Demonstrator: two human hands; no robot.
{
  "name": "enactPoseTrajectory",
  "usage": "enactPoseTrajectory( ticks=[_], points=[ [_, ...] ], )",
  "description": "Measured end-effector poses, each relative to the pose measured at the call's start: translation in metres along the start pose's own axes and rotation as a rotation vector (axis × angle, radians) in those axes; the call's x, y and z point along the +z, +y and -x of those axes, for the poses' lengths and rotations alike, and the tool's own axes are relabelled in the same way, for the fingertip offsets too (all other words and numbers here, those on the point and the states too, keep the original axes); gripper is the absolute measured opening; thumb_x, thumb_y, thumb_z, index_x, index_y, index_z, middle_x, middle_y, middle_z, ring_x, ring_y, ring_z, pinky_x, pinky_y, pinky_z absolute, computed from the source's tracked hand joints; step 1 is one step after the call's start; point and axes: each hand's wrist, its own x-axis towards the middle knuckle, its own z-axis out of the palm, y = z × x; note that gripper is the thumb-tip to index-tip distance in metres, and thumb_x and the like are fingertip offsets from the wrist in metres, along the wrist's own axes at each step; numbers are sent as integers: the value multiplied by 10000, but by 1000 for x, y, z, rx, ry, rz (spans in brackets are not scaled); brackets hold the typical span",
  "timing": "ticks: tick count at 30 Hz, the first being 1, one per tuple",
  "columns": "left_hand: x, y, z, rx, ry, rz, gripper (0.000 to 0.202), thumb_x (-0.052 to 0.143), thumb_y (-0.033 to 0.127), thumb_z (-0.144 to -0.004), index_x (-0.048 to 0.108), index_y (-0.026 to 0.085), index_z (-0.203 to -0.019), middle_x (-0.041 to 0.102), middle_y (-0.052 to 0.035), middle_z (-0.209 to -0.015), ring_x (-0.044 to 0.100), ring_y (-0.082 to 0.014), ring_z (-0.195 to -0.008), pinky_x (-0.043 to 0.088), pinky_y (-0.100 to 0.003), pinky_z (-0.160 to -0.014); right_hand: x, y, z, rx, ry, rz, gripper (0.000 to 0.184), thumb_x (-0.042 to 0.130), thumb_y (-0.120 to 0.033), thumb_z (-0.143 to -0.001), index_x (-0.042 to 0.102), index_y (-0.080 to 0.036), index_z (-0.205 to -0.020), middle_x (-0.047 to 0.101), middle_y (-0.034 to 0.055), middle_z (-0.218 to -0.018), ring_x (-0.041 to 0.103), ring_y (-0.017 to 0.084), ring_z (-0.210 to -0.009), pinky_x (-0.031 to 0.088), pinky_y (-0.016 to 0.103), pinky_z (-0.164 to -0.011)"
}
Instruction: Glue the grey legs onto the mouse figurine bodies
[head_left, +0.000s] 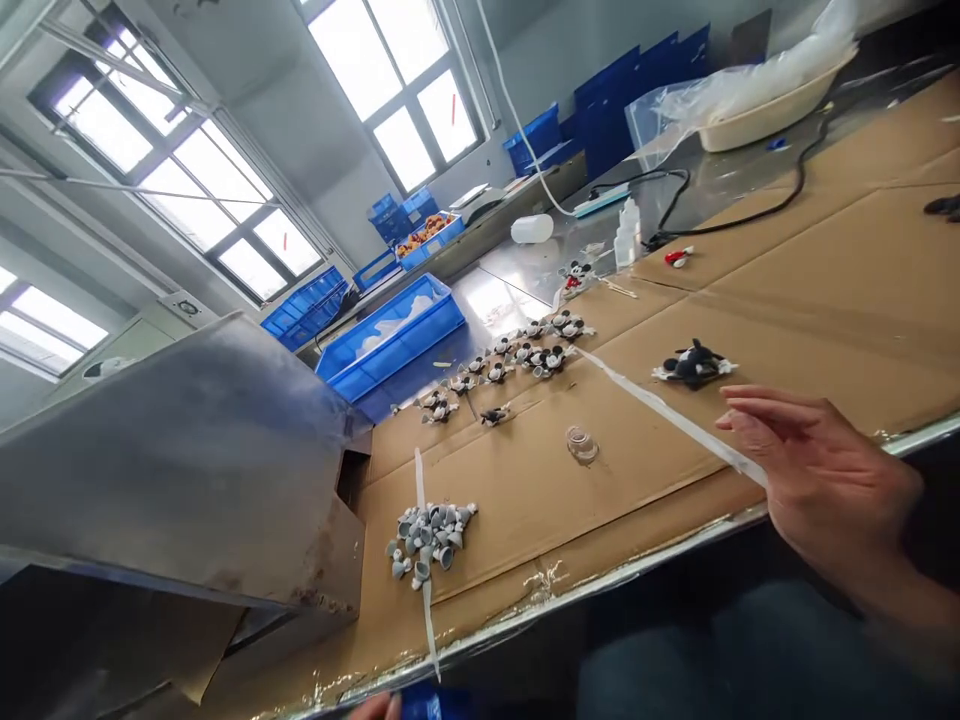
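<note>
My right hand (832, 485) is raised at the front edge of the cardboard (802, 320), thumb close to the bent fingers. My left hand (377, 708) shows only in part at the lower edge, beside something blue (436, 703). Grip of either: I cannot tell from this view. A black-and-white figure (694, 364) lies just beyond my right fingertips. Farther left: grouped mouse figures (553, 360); nearer me, a heap of grey parts (427, 538) across a white strip (419, 478).
</note>
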Motion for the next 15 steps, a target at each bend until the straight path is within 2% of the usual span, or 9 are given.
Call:
enactPoseTrajectory(
  ticks=[1, 2, 3, 6, 8, 11, 15],
  points=[
    [9, 12, -2, 67, -53, -37, 362, 869, 557, -639, 734, 245, -763, 725, -18, -813, 650, -178, -705, 541, -324, -653, 0, 2, 0, -7, -7, -1, 85, 788, -195, -836, 783, -227, -914, 748, 106, -1052, 738, 250, -948, 629, 397, -828],
    [22, 24, -11, 133, -112, -64, 416, 864, 562, -646, 741, 211, -833, 730, -16, -849, 658, -175, -741, 551, -355, -752, 0, 3, 1, -9, -29, 11, 84, 771, -186, -850, 779, -227, -923, 747, 105, -1061, 737, 243, -965, 629, 385, -838],
    [39, 37, -27, 173, -155, -99, 412, 845, 541, -703, 744, 203, -916, 734, -19, -889, 667, -176, -774, 546, -361, -779, -1, 5, 2, -11, -51, 34, 88, 756, -178, -862, 776, -231, -930, 747, 102, -1068, 737, 237, -979, 628, 374, -854],
    [103, 72, -105, 210, -287, -181, 242, 764, 370, -864, 712, 167, -985, 712, -16, -894, 676, -177, -823, 559, -369, -807, -2, 5, 4, -13, -105, 135, 89, 721, -179, -889, 769, -250, -914, 747, 87, -1070, 736, 221, -999, 627, 343, -893],
    [144, 86, -160, 168, -359, -250, 216, 704, 335, -928, 678, 152, -1039, 701, -42, -1004, 683, -186, -883, 582, -388, -805, -3, 3, 7, -9, -102, 171, 59, 710, -242, -899, 764, -263, -888, 745, 67, -1057, 736, 214, -987, 641, 331, -882],
    [187, 90, -218, 85, -459, -338, 264, 680, 339, -947, 653, 156, -1135, 685, -70, -1123, 686, -204, -949, 596, -403, -818, -6, 3, 11, 26, -98, 200, 89, 703, -357, -888, 758, -286, -894, 739, 34, -1063, 738, 206, -955, 663, 308, -819],
    [218, 80, -249, 22, -543, -437, 345, 678, 353, -946, 623, 172, -1235, 656, -93, -1231, 673, -235, -1039, 589, -446, -872, -12, 14, 14, -5, -152, 265, 96, 705, -404, -872, 750, -323, -897, 747, 14, -1071, 751, 199, -884, 660, 285, -690]
  ],
)
